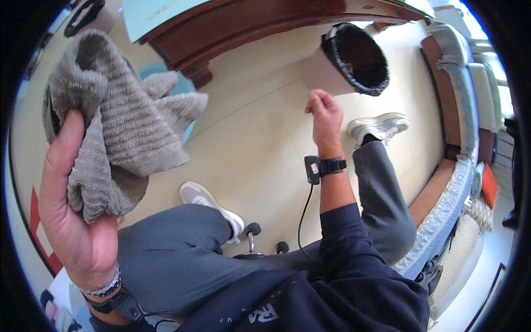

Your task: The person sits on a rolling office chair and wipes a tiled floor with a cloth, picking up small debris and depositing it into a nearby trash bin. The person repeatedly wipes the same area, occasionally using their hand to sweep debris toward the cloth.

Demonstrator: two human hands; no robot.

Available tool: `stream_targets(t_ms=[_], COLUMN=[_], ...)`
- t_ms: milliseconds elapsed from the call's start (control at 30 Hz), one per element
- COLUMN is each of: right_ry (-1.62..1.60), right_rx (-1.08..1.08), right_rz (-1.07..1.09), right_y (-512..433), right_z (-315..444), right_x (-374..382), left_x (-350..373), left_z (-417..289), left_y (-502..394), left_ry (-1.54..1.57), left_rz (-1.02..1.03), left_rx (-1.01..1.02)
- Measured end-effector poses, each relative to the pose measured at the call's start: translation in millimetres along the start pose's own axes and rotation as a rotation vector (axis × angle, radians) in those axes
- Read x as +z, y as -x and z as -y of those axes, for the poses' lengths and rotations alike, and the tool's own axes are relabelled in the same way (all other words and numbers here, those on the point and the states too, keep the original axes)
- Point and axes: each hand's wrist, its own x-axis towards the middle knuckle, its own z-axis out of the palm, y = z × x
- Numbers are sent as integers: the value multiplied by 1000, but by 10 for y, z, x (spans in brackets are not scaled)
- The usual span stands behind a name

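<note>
A crumpled grey terry cloth [132,124] with a ribbed weave is gripped in my left hand [83,240], raised at the left of the view. My left thumb presses on its near side; the other fingers are mostly hidden behind the cloth. My right hand [327,116] hangs over the floor with the fingers curled closed, and nothing shows in it. Just beyond that hand stands a pale waste bin [321,72] lined with a black plastic bag [338,56]. A black strapped device [313,170] with a cable sits on my right wrist.
A dark red wooden table [249,29] with a pale top stands ahead. Behind the cloth, a teal basin [184,85] is partly hidden. A wooden sofa with blue covers [462,178] runs along the right. Below me show the wheels [253,228] of a chair.
</note>
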Motion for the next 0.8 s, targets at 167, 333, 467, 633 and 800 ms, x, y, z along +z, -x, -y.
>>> stream_targets(t_ms=[167,333,467,633,800], right_ry=[268,1172,1556,1702,1496], right_rx=[-448,-369,-342,-155,-527], right_rz=[-183,-115,-49,-131,-65], right_y=[-950,-1845,-1971,-1895,-1712], right_z=[1094,1261,1288,1555,1541], right_x=[-594,-1011,-1065,-811,-674], left_x=[122,147,177,201,131], left_z=[4,-5,17,16,-27], left_y=[-11,-6,-33,-53,-65], left_ry=[-86,-88,-113,-135,-113], left_rz=[29,52,45,70,205], left_rx=[6,12,28,30,13])
